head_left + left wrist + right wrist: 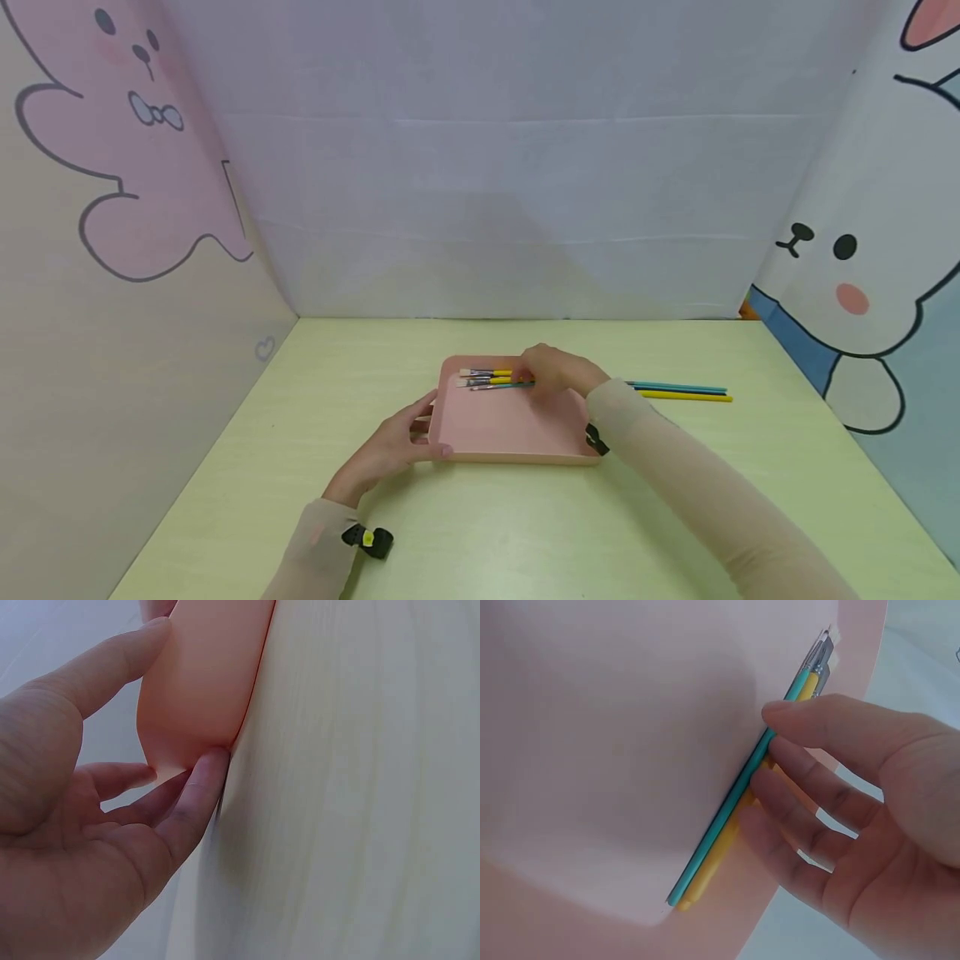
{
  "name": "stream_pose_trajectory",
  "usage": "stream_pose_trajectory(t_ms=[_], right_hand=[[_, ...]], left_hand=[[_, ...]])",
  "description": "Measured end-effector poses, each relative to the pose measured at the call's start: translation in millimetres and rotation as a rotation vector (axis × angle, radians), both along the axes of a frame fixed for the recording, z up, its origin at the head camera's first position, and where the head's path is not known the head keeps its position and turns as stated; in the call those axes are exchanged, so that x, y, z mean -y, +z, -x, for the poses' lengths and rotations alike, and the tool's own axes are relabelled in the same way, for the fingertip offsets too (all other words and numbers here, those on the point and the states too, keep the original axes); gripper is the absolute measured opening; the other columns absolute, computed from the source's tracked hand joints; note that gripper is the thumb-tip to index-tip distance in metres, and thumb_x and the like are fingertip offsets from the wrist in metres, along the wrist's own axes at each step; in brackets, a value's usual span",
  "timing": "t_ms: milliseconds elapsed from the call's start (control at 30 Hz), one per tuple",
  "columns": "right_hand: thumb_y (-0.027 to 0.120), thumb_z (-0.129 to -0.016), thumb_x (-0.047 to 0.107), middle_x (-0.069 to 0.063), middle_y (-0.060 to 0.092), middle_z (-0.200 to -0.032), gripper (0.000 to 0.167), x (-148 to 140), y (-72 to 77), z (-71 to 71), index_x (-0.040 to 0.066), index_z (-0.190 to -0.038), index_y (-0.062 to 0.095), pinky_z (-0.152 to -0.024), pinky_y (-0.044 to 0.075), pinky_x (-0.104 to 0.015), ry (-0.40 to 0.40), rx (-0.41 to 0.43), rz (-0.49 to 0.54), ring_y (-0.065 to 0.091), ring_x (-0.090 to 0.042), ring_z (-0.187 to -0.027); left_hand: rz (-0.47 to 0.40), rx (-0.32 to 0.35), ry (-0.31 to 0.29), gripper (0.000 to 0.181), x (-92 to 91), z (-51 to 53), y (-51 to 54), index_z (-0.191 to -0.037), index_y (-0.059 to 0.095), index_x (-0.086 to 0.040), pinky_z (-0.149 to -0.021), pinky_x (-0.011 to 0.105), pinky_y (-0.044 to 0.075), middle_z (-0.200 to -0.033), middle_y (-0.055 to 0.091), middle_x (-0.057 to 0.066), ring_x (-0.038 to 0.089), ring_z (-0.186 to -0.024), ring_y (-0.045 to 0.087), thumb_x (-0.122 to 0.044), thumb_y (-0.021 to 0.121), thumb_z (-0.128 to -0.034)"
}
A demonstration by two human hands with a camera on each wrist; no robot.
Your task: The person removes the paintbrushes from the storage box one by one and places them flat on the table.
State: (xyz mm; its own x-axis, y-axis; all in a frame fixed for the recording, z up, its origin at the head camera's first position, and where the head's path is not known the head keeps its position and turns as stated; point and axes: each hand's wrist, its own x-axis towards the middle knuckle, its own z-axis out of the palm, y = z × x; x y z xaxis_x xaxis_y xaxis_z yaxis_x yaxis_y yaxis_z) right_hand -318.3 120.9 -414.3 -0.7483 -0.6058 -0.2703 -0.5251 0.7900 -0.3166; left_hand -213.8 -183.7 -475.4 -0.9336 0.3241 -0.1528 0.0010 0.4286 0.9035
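A shallow pink tray [517, 429] lies on the table. At its near left corner my left hand [386, 454] grips it, thumb on the front rim and fingers along the outer side; the left wrist view shows the fingertips [206, 769] at the tray's lower edge. Several paintbrushes [487, 381], with yellow and teal handles, lie inside near the far wall, bristles to the left. My right hand [555, 371] reaches over them. In the right wrist view its thumb and fingers pinch the teal brush [727, 802] and a yellow brush [712, 862] from either side.
More brush handles [682, 392], teal, dark blue and yellow, lie on the table right of the tray, their other ends hidden behind my right sleeve. The pale table [337, 375] meets white cloth behind and printed side panels.
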Motion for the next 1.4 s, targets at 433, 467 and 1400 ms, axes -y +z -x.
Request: stream_pose_trajectory(t_ms=[433,467,1400], right_hand=[[0.074,-0.091,-0.009,-0.006,0.070,-0.107,0.029,5.2,0.5,-1.5,0.012,-0.112,0.078,-0.087,0.051,-0.036,-0.030,0.024,0.006,0.056,-0.018,-0.092],[0.073,-0.091,-0.009,-0.006,0.070,-0.106,0.029,5.7,-0.2,-1.1,0.012,-0.111,0.077,-0.086,0.051,-0.036,-0.034,0.027,0.007,0.056,-0.018,-0.091],[0.078,-0.091,-0.001,0.002,0.070,-0.102,0.021,-11.5,11.3,6.4,0.014,-0.104,0.080,-0.087,0.054,-0.033,0.036,0.017,0.111,0.060,-0.017,-0.098]], left_hand=[[-0.007,0.002,-0.013,0.104,-1.0,1.3,0.2,-0.170,0.028,-0.021,-0.107,0.047,0.052,-0.156,0.052,0.010,0.026,-0.126,0.060,-0.026,0.091,-0.0870],[-0.006,0.002,-0.013,0.104,-1.1,1.2,0.3,-0.170,0.029,-0.021,-0.107,0.047,0.052,-0.156,0.052,0.010,0.026,-0.127,0.060,-0.026,0.091,-0.0870],[0.002,0.001,0.013,0.104,-0.9,0.0,0.5,-0.169,0.031,-0.023,-0.107,0.050,0.052,-0.156,0.053,0.007,0.025,-0.126,0.061,-0.028,0.092,-0.0859]])
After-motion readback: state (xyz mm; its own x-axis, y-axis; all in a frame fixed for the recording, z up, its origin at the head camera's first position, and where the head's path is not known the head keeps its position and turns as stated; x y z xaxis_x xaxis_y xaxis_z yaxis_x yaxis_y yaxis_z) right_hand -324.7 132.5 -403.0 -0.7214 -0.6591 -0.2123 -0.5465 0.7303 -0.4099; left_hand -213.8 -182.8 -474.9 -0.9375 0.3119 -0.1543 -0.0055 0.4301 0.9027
